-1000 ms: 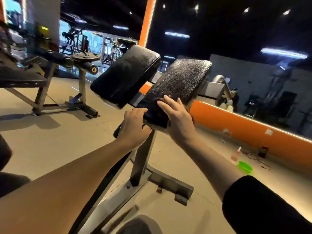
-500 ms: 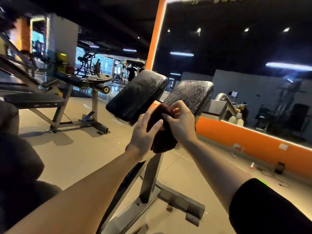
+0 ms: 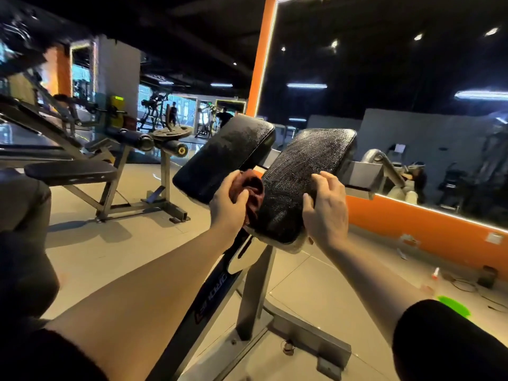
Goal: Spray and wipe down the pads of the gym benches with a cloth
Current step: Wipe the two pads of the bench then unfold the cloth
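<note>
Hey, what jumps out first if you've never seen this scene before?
Two black pads in the centre, side by side and glistening. The left hand grips a dark red cloth between them, while the right hand rests on the nearer pad's right edge. An orange-framed mirror fills the right.

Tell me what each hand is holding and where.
Left hand grips the bunched dark red cloth around its middle. Right hand holds nothing, fingers relaxed.

Black crackled pads [image 3: 302, 182] (dark red cloth [image 3: 251, 192])
</note>
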Action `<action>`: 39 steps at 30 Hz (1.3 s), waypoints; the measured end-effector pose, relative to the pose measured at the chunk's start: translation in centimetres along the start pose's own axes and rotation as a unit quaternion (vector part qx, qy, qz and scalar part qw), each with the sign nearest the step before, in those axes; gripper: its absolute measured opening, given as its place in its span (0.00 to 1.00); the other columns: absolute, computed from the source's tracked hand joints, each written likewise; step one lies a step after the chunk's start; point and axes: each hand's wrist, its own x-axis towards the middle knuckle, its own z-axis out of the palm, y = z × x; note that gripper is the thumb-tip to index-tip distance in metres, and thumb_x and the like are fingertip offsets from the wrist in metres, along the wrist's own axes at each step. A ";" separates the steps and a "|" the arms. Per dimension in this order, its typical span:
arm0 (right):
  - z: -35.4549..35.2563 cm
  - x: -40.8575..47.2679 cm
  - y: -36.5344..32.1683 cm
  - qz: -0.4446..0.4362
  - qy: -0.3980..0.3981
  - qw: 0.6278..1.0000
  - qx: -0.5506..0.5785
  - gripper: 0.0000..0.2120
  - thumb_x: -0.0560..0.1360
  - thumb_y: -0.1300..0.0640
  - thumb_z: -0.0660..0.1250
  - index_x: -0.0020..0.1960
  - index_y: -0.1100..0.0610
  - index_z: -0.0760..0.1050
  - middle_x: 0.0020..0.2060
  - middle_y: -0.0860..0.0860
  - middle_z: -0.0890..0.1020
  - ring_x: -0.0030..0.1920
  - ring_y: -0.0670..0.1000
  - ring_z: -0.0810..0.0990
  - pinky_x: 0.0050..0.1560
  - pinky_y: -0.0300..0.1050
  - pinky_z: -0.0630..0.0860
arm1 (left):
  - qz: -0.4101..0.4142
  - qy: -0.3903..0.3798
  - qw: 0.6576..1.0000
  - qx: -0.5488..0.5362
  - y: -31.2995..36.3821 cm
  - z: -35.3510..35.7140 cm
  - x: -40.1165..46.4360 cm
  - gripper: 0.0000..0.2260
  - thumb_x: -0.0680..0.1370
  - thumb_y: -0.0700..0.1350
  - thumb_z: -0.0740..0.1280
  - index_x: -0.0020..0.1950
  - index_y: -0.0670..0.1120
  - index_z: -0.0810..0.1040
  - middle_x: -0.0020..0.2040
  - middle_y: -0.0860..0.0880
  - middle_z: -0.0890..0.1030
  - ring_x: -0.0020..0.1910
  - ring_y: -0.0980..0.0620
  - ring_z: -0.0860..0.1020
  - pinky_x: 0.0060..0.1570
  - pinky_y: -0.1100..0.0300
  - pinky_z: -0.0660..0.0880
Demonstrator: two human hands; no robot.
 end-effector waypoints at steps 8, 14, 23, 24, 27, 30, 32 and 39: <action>2.4 -1.0 3.7 -0.043 -0.007 0.994 0.098 0.28 0.80 0.49 0.52 0.77 0.58 0.58 0.78 0.52 0.56 0.77 0.46 0.50 0.76 0.42 0.49 | 0.123 -0.091 0.978 0.142 -2.6 3.8 0.5 0.21 0.82 0.42 0.61 0.76 0.51 0.66 0.76 0.46 0.64 0.75 0.48 0.61 0.75 0.47 0.58; 3.4 -1.1 3.7 -0.045 0.010 0.992 0.116 0.27 0.82 0.51 0.51 0.77 0.61 0.57 0.78 0.53 0.55 0.77 0.44 0.47 0.74 0.34 0.44 | 0.186 -0.144 0.967 0.099 -2.6 4.8 -2.9 0.23 0.79 0.32 0.60 0.71 0.50 0.72 0.73 0.51 0.69 0.72 0.57 0.64 0.74 0.50 0.63; 2.7 -0.9 4.3 -0.082 0.000 0.993 0.079 0.26 0.81 0.51 0.52 0.76 0.62 0.60 0.77 0.54 0.58 0.78 0.50 0.51 0.76 0.40 0.48 | 0.159 -0.166 0.962 0.147 -1.8 5.4 -1.9 0.20 0.82 0.54 0.54 0.75 0.61 0.64 0.78 0.52 0.60 0.77 0.52 0.55 0.76 0.44 0.53; 2.7 -0.9 4.4 -0.084 0.003 0.994 0.077 0.26 0.81 0.51 0.52 0.76 0.62 0.61 0.77 0.54 0.58 0.78 0.50 0.51 0.75 0.37 0.46 | 0.173 -0.164 0.961 0.137 -1.8 5.7 -2.6 0.21 0.81 0.53 0.55 0.74 0.60 0.66 0.76 0.53 0.62 0.75 0.53 0.60 0.74 0.44 0.60; 2.8 -1.0 4.9 -0.097 0.010 0.992 0.082 0.26 0.82 0.50 0.51 0.76 0.63 0.61 0.77 0.55 0.59 0.78 0.51 0.52 0.73 0.30 0.41 | 0.214 -0.184 0.950 0.136 -3.2 5.2 -4.0 0.20 0.81 0.53 0.55 0.74 0.58 0.67 0.73 0.55 0.62 0.70 0.56 0.65 0.70 0.48 0.67; 2.7 -0.9 5.4 -0.114 0.004 0.988 0.105 0.28 0.81 0.47 0.49 0.75 0.63 0.62 0.76 0.54 0.59 0.78 0.50 0.53 0.74 0.30 0.43 | 0.274 -0.215 0.916 0.202 -3.6 3.5 -3.0 0.22 0.81 0.56 0.52 0.76 0.61 0.60 0.70 0.59 0.58 0.69 0.53 0.63 0.70 0.49 0.65; 2.5 -0.8 5.5 -0.122 0.011 0.987 0.102 0.29 0.81 0.46 0.49 0.74 0.63 0.64 0.76 0.55 0.61 0.77 0.51 0.55 0.75 0.34 0.46 | 0.295 -0.200 0.902 0.244 -3.9 3.2 -1.0 0.22 0.82 0.51 0.54 0.77 0.59 0.58 0.70 0.57 0.59 0.68 0.52 0.62 0.71 0.51 0.62; 2.3 0.1 6.3 -0.158 0.038 0.986 0.034 0.27 0.81 0.48 0.53 0.72 0.64 0.67 0.72 0.60 0.68 0.74 0.57 0.63 0.74 0.52 0.60 | 0.096 -0.115 0.978 0.142 -2.8 4.9 3.8 0.20 0.83 0.48 0.53 0.76 0.52 0.63 0.74 0.51 0.58 0.72 0.50 0.62 0.73 0.44 0.60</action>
